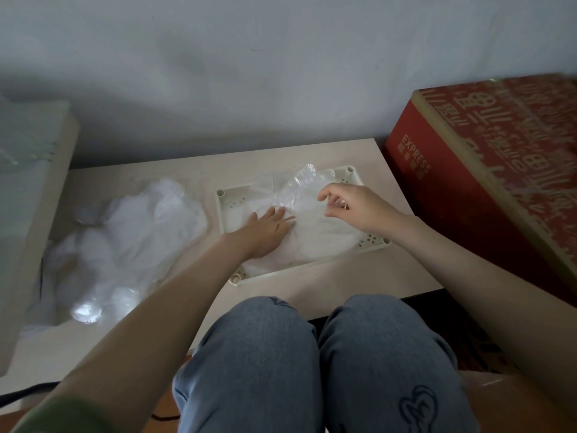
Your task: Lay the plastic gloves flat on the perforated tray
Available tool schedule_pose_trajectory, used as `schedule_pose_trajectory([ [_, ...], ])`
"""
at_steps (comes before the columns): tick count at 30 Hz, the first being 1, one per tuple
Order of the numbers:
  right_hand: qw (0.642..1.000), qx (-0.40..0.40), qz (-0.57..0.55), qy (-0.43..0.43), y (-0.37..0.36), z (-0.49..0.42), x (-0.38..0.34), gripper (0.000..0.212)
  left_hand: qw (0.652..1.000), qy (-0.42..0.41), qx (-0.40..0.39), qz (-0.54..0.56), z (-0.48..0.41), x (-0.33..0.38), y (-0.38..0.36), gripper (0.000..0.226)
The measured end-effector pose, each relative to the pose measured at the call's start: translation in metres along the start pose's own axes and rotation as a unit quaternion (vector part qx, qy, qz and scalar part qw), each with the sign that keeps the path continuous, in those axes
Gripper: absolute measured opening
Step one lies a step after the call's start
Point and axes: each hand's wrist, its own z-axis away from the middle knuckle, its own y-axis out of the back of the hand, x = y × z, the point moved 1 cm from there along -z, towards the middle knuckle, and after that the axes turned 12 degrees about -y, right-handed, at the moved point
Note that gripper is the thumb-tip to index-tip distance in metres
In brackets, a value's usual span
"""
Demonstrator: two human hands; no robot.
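Note:
A cream perforated tray [225, 201] lies on the low table, right of centre. Clear plastic gloves [312, 235] are spread over most of it, with one crinkled part [304, 179] sticking up near the tray's far edge. My left hand [265, 228] presses flat on the gloves at the tray's left half, fingers straight. Just above the gloves at the tray's right half hovers my right hand [352, 207], its fingers loosely curled, thumb and fingertips close to the plastic; whether they pinch it cannot be told.
A heap of loose plastic gloves [125, 239] lies on the table [312, 285] to the left of the tray. A red cardboard box [487, 170] stands at the right. A pale board [28, 214] leans at the left. My knees are below the table's front edge.

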Motion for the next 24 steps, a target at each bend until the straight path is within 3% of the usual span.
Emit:
schedule_pose_trajectory([
  [6, 0.998, 0.028, 0.030, 0.048, 0.003, 0.000, 0.003, 0.005, 1.000, -0.010, -0.009, -0.026, -0.006, -0.010, -0.006, 0.049],
  [15, 0.990, 0.013, 0.122, 0.063, 0.007, 0.008, 0.019, 0.012, 0.999, -0.015, -0.008, -0.039, -0.007, -0.009, -0.008, 0.051],
  [22, 0.983, -0.069, 0.152, 0.080, 0.008, 0.014, 0.031, 0.009, 0.998, -0.031, 0.046, -0.001, -0.011, -0.019, -0.011, 0.048],
  [24, 0.987, -0.070, 0.132, 0.064, 0.006, 0.015, 0.032, 0.010, 0.997, -0.033, 0.058, -0.041, -0.013, -0.020, -0.013, 0.044],
])
